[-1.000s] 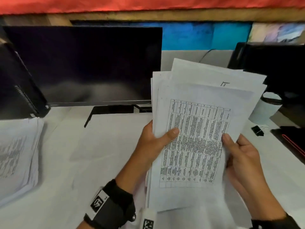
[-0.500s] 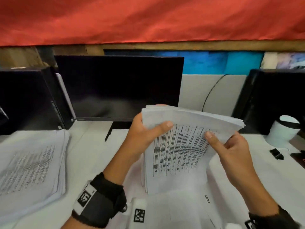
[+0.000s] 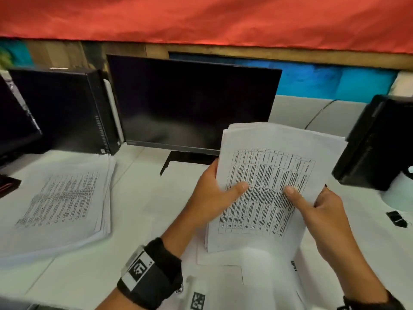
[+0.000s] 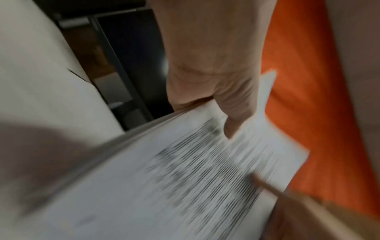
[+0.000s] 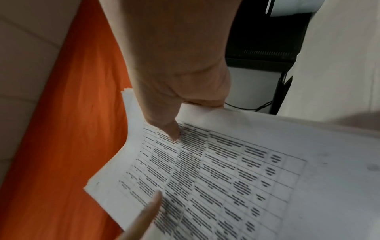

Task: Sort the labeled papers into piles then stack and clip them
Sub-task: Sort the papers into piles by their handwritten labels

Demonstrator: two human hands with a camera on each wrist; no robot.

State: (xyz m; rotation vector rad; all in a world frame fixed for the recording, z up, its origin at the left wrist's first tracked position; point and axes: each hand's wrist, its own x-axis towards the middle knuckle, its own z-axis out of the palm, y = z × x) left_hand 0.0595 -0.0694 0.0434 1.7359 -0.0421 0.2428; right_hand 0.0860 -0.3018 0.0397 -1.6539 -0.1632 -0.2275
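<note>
I hold a stack of printed table sheets (image 3: 270, 189) upright above the desk, right of centre in the head view. My left hand (image 3: 214, 195) grips its left edge, thumb on the front page. My right hand (image 3: 321, 211) grips the right edge, thumb on the print. The left wrist view shows the same stack (image 4: 185, 178) blurred, under my left hand (image 4: 222, 104). In the right wrist view my right hand (image 5: 174, 104) pinches the stack (image 5: 236, 178). A second pile of printed sheets (image 3: 58, 202) lies flat on the desk at the left. Black binder clips (image 3: 397, 219) lie at the right.
A dark monitor (image 3: 192, 106) stands behind the held stack, with a black computer case (image 3: 64, 110) to its left and another black unit (image 3: 375, 144) at the right. Loose white sheets (image 3: 268, 274) lie on the desk under my hands. A white cup (image 3: 402, 191) stands far right.
The head view has tilted up and swung right. The fanned sheets have been squared into one neater stack, with both thumbs still on the front page.
</note>
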